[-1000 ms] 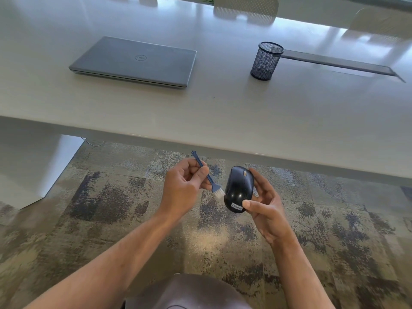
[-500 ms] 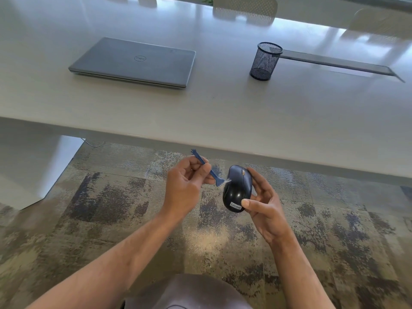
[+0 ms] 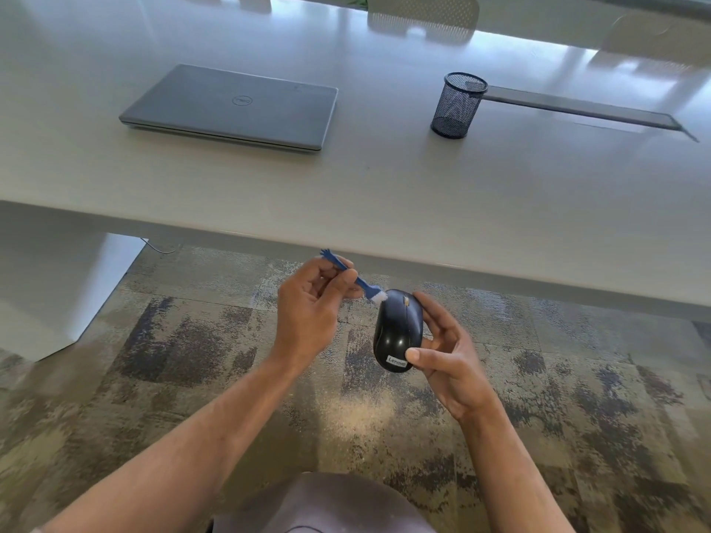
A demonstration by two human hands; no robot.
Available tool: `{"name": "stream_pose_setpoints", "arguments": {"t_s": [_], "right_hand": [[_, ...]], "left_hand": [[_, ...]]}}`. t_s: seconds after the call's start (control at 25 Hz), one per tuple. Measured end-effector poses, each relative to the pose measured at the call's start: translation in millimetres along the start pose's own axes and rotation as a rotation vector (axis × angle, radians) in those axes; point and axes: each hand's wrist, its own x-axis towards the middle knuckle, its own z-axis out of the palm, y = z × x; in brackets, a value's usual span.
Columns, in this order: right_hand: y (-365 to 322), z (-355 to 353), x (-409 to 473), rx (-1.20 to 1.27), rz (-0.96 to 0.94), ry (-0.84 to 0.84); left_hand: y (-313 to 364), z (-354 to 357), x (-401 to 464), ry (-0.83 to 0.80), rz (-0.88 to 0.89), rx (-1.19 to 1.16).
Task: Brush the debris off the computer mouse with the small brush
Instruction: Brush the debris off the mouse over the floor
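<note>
Mouse (image 3: 398,330), black and glossy, held in mid-air over the carpet (image 3: 192,340), in front of the near table (image 3: 384,201) edge. Long axis running away from the body, label end nearest, wheel end farthest. Cradled by right hand (image 3: 448,353): thumb pressed on the near right corner by the label, fingers curled round the far right side and beneath.

Brush (image 3: 356,280), small and blue, lying up and to the left of the mouse, handle slanting away to the upper left, white bristles touching or just beside the far left shoulder of the mouse near the wheel. Pinched mid-handle by left hand (image 3: 311,313), fingers folded tightly round it.

Probably mid-stroke, working the far end; whether debris remains, too small to tell. Next stroke likely down the left flank toward the label, along the long axis, so the bristles need dragging toward the body while the right hand keeps the shell steady.

Farther off on the table: closed laptop (image 3: 234,105) at left, mesh cup (image 3: 458,105) at right, both well apart from the hands.
</note>
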Motion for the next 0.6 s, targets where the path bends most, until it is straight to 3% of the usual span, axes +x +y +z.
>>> {"name": "stream_pose_setpoints", "arguments": {"t_s": [0.32,0.6], "right_hand": [[-4,-10,-1,0.006,-0.033,0.05],[-4,-5,0,0.006,-0.01,-0.035]], "left_hand": [[-4,-6,-30,-0.195,-0.019,-0.079],[5,-9,-6,-0.072,0.04,-0.124]]}}
